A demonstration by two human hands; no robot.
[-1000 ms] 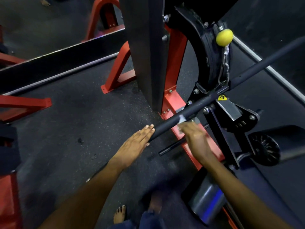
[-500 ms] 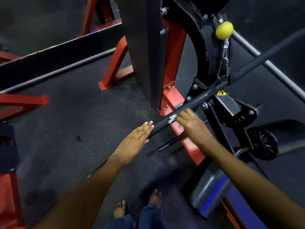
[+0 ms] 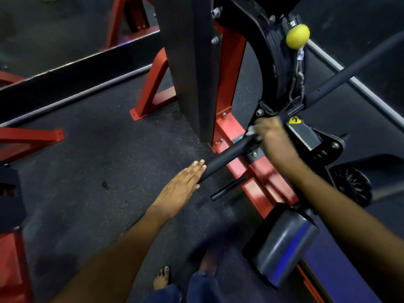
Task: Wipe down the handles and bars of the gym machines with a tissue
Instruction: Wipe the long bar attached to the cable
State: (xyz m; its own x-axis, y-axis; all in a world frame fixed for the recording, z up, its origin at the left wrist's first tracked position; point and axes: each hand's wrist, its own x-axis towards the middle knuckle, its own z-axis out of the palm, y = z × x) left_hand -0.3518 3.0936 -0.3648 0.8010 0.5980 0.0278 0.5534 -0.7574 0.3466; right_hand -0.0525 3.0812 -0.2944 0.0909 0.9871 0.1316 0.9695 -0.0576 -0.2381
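Head view: white tissue (image 3: 251, 131) crumpled against the black bar (image 3: 225, 155).

Motion blur smears the right hand (image 3: 270, 133) where it closes over the black bar (image 3: 227, 155), so its fingers cannot be told apart, and only a pale scrap of the tissue (image 3: 251, 130) shows at the knuckles. The hand hides the stretch of bar beneath it; the bar's far end runs out of the picture's right edge. The left hand (image 3: 181, 189) covers the bar's near tip. The black upright column (image 3: 194, 62) and the red frame (image 3: 229, 68) are cut off at the top edge. The yellow warning label (image 3: 294, 120) is too small to read. A bare foot (image 3: 162, 278) is dim, the other blurred.
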